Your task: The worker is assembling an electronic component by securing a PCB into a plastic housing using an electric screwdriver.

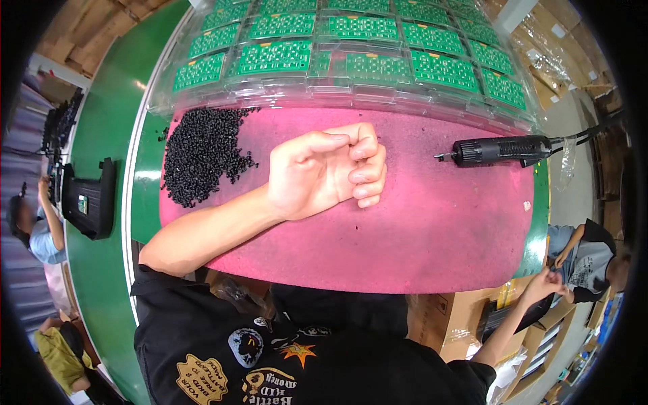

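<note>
My left hand point(329, 169) is over the pink mat point(378, 250), palm up. Its fingers curl loosely inward, the thumb lies by the index finger, and the visible palm holds nothing. A heap of small black parts point(202, 155) lies to its left. To its right a black electric screwdriver point(503, 151) lies on the mat, bit toward the hand. My right hand point(542, 286) is reached far out at the lower right, off the mat, near a black plastic housing point(496, 320). Its fingers are small and overlap, so whether they hold something cannot be made out.
Clear plastic trays point(324, 94) with rows of green circuit boards point(275, 58) stand behind the mat. On the green bench point(101, 270) at left is another black housing point(90, 199). A cardboard box point(432, 320) stands below right. Co-workers sit at left and right.
</note>
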`<state>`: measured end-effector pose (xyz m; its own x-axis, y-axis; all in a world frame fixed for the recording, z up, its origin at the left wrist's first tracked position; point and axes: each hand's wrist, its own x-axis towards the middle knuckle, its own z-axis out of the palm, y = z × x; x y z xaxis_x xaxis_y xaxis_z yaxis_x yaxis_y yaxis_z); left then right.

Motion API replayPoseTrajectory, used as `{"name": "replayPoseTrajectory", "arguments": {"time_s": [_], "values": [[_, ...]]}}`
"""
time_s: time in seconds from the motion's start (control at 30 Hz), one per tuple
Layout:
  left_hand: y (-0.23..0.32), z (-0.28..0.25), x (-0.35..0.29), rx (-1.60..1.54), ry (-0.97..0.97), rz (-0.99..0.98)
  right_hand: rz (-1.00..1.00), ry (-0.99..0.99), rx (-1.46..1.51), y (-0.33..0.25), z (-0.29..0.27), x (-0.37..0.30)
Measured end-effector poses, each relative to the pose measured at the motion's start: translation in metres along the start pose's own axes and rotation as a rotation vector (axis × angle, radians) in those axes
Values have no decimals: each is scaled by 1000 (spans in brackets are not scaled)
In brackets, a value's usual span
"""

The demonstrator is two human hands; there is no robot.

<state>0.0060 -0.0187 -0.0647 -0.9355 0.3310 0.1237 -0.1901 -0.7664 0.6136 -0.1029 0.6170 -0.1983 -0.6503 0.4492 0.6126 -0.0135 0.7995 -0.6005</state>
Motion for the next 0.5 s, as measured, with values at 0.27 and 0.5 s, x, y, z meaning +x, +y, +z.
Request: {"name": "replayPoseTrajectory", "arguments": {"time_s": [0.27,0.5], "values": [[-1,-5,3,48,-29,-42,810,-313,-916,214,-10,-73],[-1,-1,4,24,-54,-45,742,-392,-919,176,-75,-83]]}}
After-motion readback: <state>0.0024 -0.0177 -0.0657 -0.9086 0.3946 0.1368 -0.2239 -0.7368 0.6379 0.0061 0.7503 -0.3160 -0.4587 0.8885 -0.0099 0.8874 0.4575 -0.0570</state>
